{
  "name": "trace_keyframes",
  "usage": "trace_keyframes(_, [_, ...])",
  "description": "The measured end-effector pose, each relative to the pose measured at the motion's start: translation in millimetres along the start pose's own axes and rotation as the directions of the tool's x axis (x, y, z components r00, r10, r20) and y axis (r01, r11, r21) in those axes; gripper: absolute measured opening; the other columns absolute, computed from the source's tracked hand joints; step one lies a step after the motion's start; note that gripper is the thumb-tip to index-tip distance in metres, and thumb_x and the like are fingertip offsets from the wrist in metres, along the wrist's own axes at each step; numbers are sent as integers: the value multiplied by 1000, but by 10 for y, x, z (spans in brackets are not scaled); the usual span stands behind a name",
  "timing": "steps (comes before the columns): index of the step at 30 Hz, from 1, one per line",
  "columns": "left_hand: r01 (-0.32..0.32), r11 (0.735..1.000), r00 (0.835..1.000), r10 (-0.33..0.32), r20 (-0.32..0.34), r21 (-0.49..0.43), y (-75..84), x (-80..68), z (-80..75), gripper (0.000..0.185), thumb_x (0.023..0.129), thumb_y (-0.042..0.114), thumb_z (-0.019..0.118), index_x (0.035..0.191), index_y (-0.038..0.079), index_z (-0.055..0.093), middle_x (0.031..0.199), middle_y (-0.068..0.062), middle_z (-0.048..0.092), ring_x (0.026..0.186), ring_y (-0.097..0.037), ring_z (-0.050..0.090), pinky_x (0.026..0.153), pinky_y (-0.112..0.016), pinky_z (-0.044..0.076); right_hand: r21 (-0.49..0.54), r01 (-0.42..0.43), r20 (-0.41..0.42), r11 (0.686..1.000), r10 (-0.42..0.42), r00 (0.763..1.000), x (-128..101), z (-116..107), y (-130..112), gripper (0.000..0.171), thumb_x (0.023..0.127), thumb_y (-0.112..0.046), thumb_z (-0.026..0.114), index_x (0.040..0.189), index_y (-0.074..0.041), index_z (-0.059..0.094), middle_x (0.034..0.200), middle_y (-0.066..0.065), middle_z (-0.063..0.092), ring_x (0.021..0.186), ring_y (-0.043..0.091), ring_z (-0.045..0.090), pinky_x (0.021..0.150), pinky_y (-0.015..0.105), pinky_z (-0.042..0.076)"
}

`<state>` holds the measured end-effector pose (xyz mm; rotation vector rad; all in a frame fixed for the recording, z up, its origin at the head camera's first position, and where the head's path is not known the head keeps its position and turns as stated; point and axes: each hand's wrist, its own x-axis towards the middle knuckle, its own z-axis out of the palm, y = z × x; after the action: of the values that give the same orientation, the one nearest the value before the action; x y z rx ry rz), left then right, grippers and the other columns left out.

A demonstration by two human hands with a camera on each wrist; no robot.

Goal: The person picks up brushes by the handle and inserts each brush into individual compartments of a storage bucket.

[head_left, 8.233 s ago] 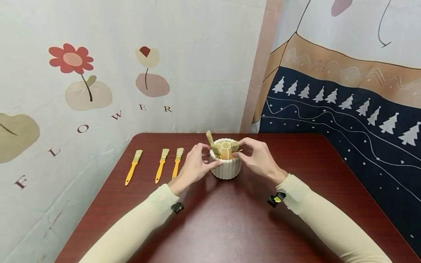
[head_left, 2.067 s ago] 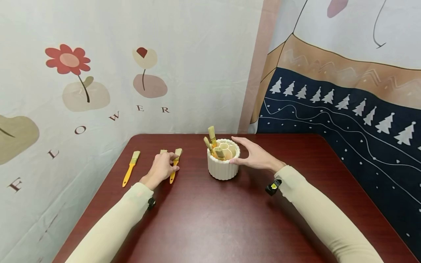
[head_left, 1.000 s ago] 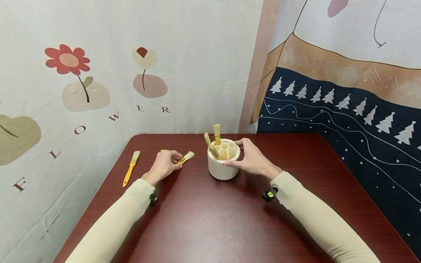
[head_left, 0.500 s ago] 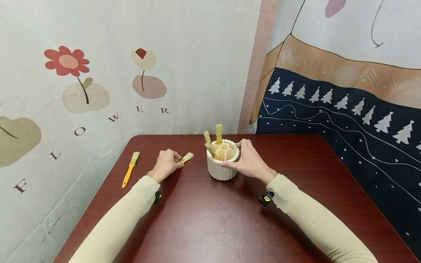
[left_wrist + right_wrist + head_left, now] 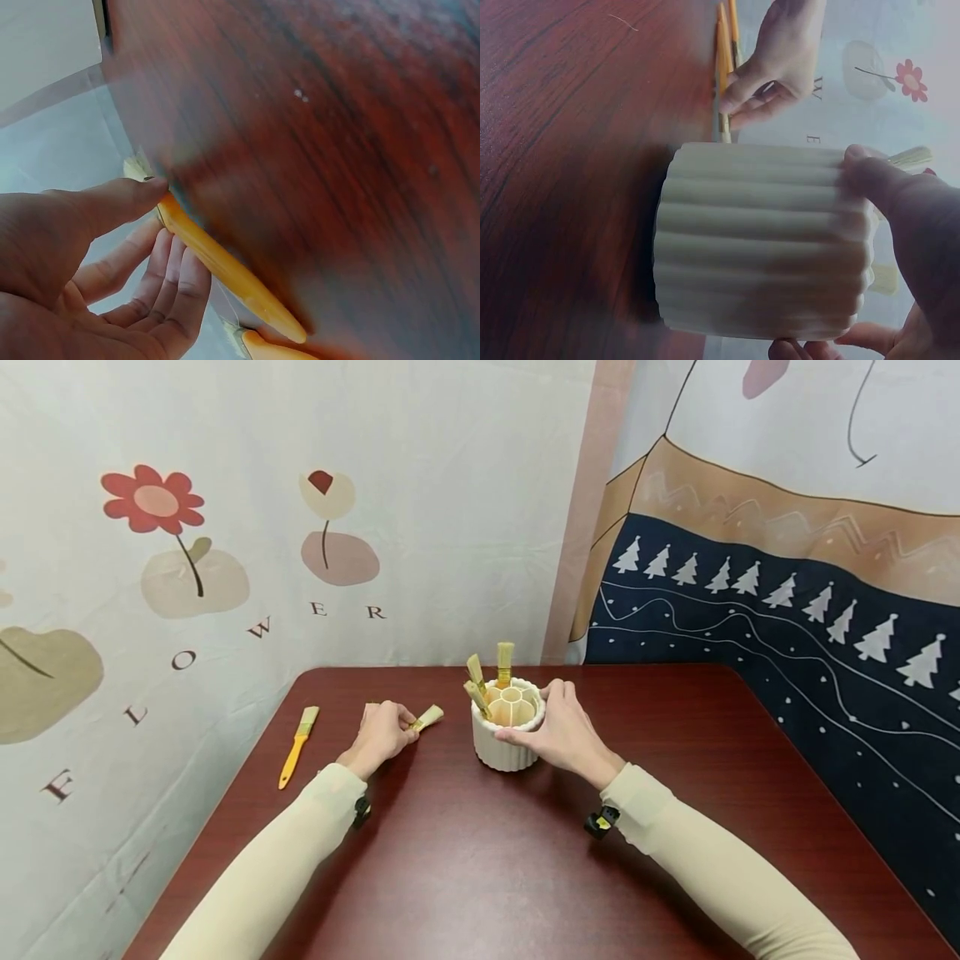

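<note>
My left hand (image 5: 378, 735) pinches a yellow-handled paintbrush (image 5: 430, 718) between thumb and fingers near its metal band. Its bristles point right, and in the left wrist view the handle (image 5: 236, 277) slants down close to the table. A second paintbrush (image 5: 274, 349) lies beside it, mostly hidden by the hand in the head view. My right hand (image 5: 570, 727) grips the rim of a white ribbed brush holder (image 5: 504, 752), thumb in front and fingers behind. Three paintbrushes stand bristles up in the holder's left and back compartments; the right-hand compartments show bare walls.
Another yellow paintbrush (image 5: 298, 747) lies at the left of the dark red wooden table (image 5: 465, 860). Behind the table hang a pale flower-print cloth (image 5: 465, 510) and a dark blue cloth with white trees (image 5: 750, 643).
My left hand left the holder, took a paintbrush and swung its bristles rightward. My right hand turned the holder, so its brushes shifted clockwise. In the last half second the left hand barely moved.
</note>
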<state>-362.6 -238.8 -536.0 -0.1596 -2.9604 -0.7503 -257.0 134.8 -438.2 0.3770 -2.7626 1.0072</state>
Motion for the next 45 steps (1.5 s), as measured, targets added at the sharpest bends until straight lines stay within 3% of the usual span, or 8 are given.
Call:
trace_keyframes(6, [30, 998, 1000, -30, 1, -57, 614, -463, -485, 21, 101, 14, 90, 118, 2, 88, 111, -16, 88, 112, -39, 79, 96, -52, 65, -21, 3, -13, 1000, -4, 1000, -30, 4, -18, 104, 87, -73, 94, 144, 5, 55, 146, 26, 56, 126, 38, 70, 110, 53, 65])
trace_keyframes(8, [29, 997, 999, -30, -19, -66, 704, -539, -535, 21, 103, 14, 88, 120, 1, 87, 113, -17, 88, 114, -39, 80, 99, -53, 65, -32, 16, -16, 999, -16, 1000, -35, -6, -18, 106, 86, -74, 95, 145, 6, 55, 145, 25, 55, 125, 38, 70, 110, 53, 65])
trace_keyframes(13, [30, 995, 998, -34, -50, -93, 746, -574, -561, 23, 107, 13, 82, 127, 0, 85, 119, -18, 87, 117, -37, 81, 105, -54, 65, -5, 38, 1, 999, -38, 999, -8, -82, 9, 116, 83, -72, 99, 155, 4, 51, 155, 24, 50, 137, 39, 66, 120, 54, 62])
trace_keyframes(16, [18, 993, 998, -25, -63, -114, 750, -573, -583, 24, 107, 12, 82, 127, -1, 84, 118, -19, 88, 113, -35, 83, 104, -54, 66, 32, 65, 48, 997, -66, 997, 61, -160, 80, 118, 86, -68, 98, 167, -1, 45, 167, 22, 46, 148, 39, 61, 127, 58, 57])
trace_keyframes(23, [-29, 985, 991, 7, -132, -170, 813, -608, -614, 22, 102, 10, 83, 122, -1, 84, 113, -19, 87, 103, -32, 86, 99, -49, 69, 169, 138, 209, 976, -173, 962, 245, -350, 264, 99, 101, -49, 90, 179, -13, 42, 184, 15, 42, 166, 41, 48, 137, 70, 43])
trace_keyframes(28, [-72, 978, 984, 37, -174, -198, 874, -627, -624, 26, 98, 11, 82, 120, -1, 83, 110, -18, 86, 99, -30, 85, 95, -44, 69, 202, 139, 287, 969, -194, 938, 309, -362, 383, 92, 107, -47, 83, 183, -20, 39, 191, 10, 35, 177, 39, 35, 142, 74, 30])
trace_keyframes(36, [-86, 964, 975, 30, -219, -251, 977, -675, -632, 27, 96, 14, 80, 121, 1, 82, 113, -17, 84, 101, -31, 84, 98, -44, 67, 258, 119, 331, 959, -203, 922, 362, -349, 501, 86, 111, -50, 77, 184, -31, 37, 193, 2, 34, 180, 35, 29, 143, 76, 25])
trace_keyframes(45, [-71, 966, 972, 11, -233, -250, 1104, -741, -649, 31, 98, 22, 82, 125, 8, 79, 118, -11, 84, 105, -27, 84, 99, -44, 65, 302, 125, 347, 945, -231, 909, 364, -305, 540, 77, 113, -44, 74, 182, -30, 42, 190, 5, 40, 177, 38, 37, 142, 75, 30])
